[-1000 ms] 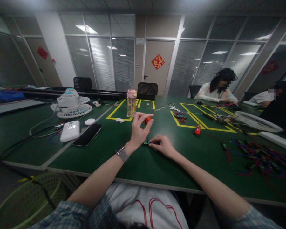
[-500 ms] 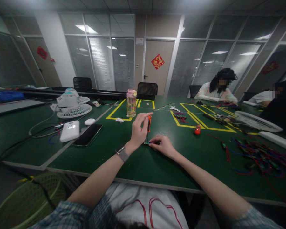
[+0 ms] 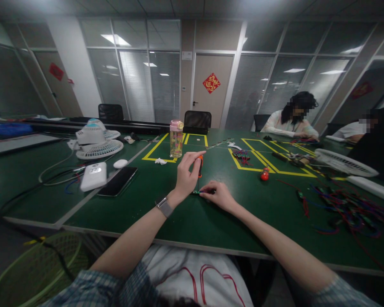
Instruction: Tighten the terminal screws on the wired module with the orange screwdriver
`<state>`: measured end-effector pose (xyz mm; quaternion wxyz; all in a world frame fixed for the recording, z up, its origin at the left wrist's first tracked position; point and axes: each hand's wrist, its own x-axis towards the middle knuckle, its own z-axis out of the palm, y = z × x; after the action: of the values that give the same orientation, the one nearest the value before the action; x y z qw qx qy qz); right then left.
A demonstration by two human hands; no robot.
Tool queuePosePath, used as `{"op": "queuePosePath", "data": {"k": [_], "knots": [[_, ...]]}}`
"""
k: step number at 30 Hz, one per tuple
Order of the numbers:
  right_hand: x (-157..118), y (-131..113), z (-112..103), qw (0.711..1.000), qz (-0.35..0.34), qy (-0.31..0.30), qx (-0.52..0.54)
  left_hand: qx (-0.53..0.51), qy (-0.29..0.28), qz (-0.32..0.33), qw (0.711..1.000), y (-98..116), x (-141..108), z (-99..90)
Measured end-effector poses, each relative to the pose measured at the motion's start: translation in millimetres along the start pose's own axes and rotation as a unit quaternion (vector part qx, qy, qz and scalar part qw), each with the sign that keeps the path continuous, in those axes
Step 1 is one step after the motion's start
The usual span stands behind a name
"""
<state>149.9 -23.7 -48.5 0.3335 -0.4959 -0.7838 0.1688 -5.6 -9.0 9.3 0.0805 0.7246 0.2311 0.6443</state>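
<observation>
My left hand (image 3: 187, 172) is closed around the orange and black handle of a screwdriver (image 3: 201, 165). The screwdriver stands upright, its thin shaft pointing down at a small green circuit board (image 3: 196, 192) on the table. Whether the tip sits in a screw is too small to see. With fingertips pinched, my right hand (image 3: 219, 194) grips the right end of that board, where a bit of blue shows at the fingers. Part of the board is hidden behind my fingers.
On the green table (image 3: 166, 226) lie a phone (image 3: 118, 181), a white power bank (image 3: 94, 176) and fans (image 3: 99, 147) to the left. A pink-lidded bottle (image 3: 176, 140) stands ahead. Wired boards (image 3: 352, 209) heap at right, near a red figurine (image 3: 265, 174). A person (image 3: 291, 117) sits across.
Almost nothing differs. The screwdriver handle looks slightly turned in my left hand, while both hands and the board stay in place.
</observation>
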Motion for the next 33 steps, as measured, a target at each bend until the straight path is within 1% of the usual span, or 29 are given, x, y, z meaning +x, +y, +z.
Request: {"op": "queuePosePath", "data": {"k": [3, 5, 13, 19, 28, 33], "knots": [[0.3, -1.6, -0.4, 1.000, 0.003, -0.002, -0.007, 0.028, 0.018, 0.003, 0.999, 0.1, -0.5, 0.8], [0.2, -3.0, -1.0, 1.000, 0.005, -0.004, -0.009, 0.038, 0.020, 0.003, 0.999, -0.2, -0.7, 1.3], [-0.3, -4.0, -1.8, 1.000, 0.007, -0.008, -0.001, 0.008, 0.005, 0.000, 1.000, -1.1, -1.0, 0.9], [-0.3, -4.3, -2.1, 1.000, 0.003, -0.002, -0.010, 0.039, 0.030, 0.008, 0.999, -1.0, -0.8, 1.2], [0.3, -0.9, -0.8, 1.000, -0.002, -0.003, -0.003, 0.009, 0.005, 0.012, 1.000, -1.7, -0.5, 0.0], [0.3, -1.1, -0.3, 1.000, 0.004, -0.003, -0.016, 0.036, 0.026, 0.012, 0.999, -0.2, -0.5, 0.7]]}}
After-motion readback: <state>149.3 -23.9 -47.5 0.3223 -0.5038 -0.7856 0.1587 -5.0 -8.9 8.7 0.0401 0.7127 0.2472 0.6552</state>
